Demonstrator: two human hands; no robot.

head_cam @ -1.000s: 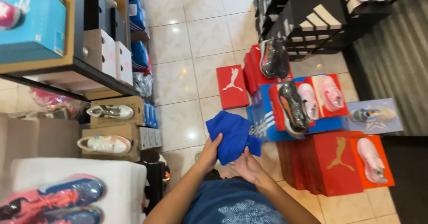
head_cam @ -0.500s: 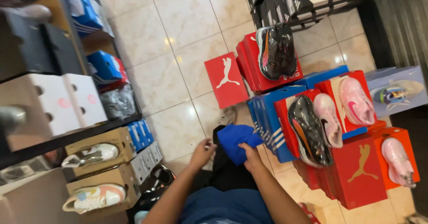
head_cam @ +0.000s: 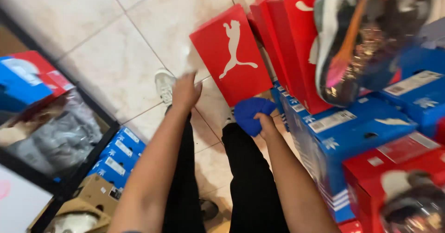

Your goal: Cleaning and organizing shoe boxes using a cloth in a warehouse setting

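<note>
Right hand [head_cam: 266, 122] clutches a bunched blue cloth [head_cam: 251, 114] just above the person's black trouser leg [head_cam: 252, 182], beside a leaning red shoebox [head_cam: 230, 57]. Left hand [head_cam: 185, 91] hangs loose and blurred, gripping nothing, over the tiled floor [head_cam: 116, 52]. Blue shoeboxes [head_cam: 343, 135] stack at right, a dark sneaker [head_cam: 366, 38] on top.

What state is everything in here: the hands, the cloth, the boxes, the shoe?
Left hand: empty, reaching toward the leaning red box.
Right hand: closed around the blue cloth.
Blue cloth: bunched up.
Red box: closed, leaning on the stack.
Blue boxes: closed, stacked.
Dark shoe: resting on the boxes, blurred.
</note>
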